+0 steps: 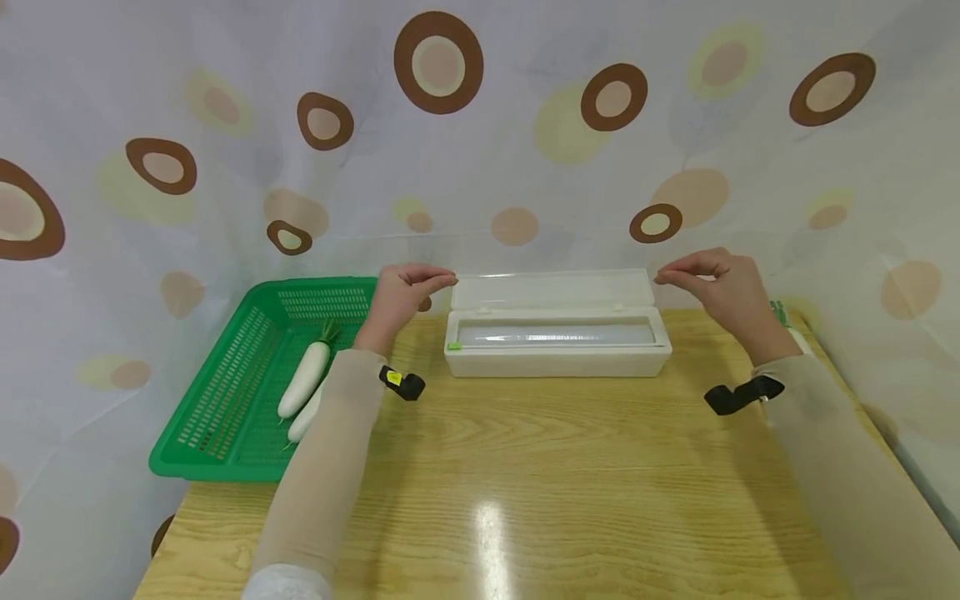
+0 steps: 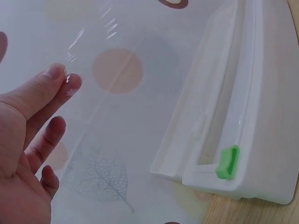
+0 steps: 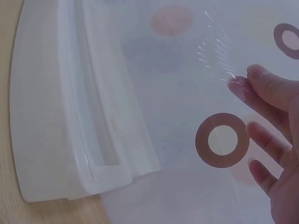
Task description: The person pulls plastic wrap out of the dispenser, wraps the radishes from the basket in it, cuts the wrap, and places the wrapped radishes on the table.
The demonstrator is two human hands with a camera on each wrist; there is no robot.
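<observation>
With the thumb and forefinger of my left hand (image 1: 401,302) I pinch clear, glossy plastic film (image 3: 222,49); my right hand (image 1: 725,289) pinches it at the other side, the remaining fingers loosely bent. My 2 hands flank the raised translucent lid (image 1: 555,292) of a long white plastic dispenser box (image 1: 558,363), at the far middle of the yellowish wooden table (image 1: 540,450), a shiny roll (image 1: 555,335) inside.

I judge this to be the drawing-out step. The next move seems to call for an even pull toward the near side, pinches level so nothing folds, before the small green plastic slider (image 1: 453,345) at the box's left end matters.

The far side is tight: a white sheet printed with brown rings (image 1: 480,183) stands just behind the lid. On the left, my beige sleeve (image 1: 330,467) crosses the green plastic basket (image 1: 187,392) holding 2 white radishes (image 1: 306,379) and could catch it. The bare wood nearer than the box gives most room.
</observation>
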